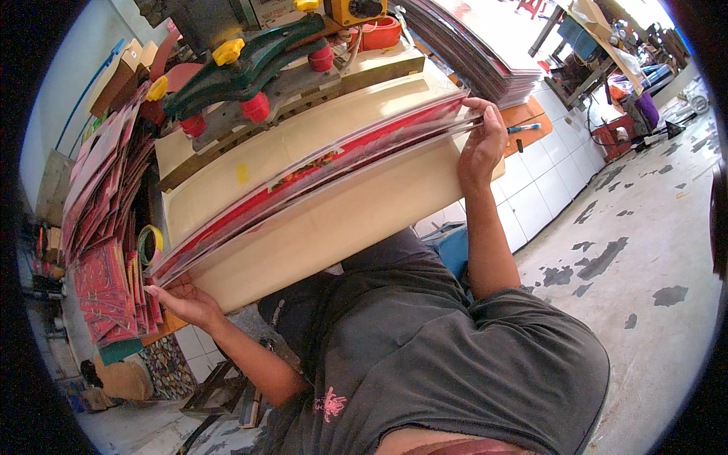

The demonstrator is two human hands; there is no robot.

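Observation:
A thin stack of large, glossy red printed sheets (303,174) stands on its long edge, tilted, over a cream-coloured board (326,220) in front of me. At the stack's left end my left hand (191,302) supports the lower corner, thumb stretched along the outside and fingers partly hidden behind the edge. My right hand (481,144) is closed round the right end, thumb and fingers on either side of the sheets. Just beyond the stack is a green metal machine frame (246,68) with red feet and yellow knobs, mounted over a bar.
Piles of red printed pieces (106,288) lie at the left, beside a roll of yellow tape (150,244). A tall stack of sheets (485,61) stands at the far right. A blue-handled cutter (523,128) rests on an orange board (535,121).

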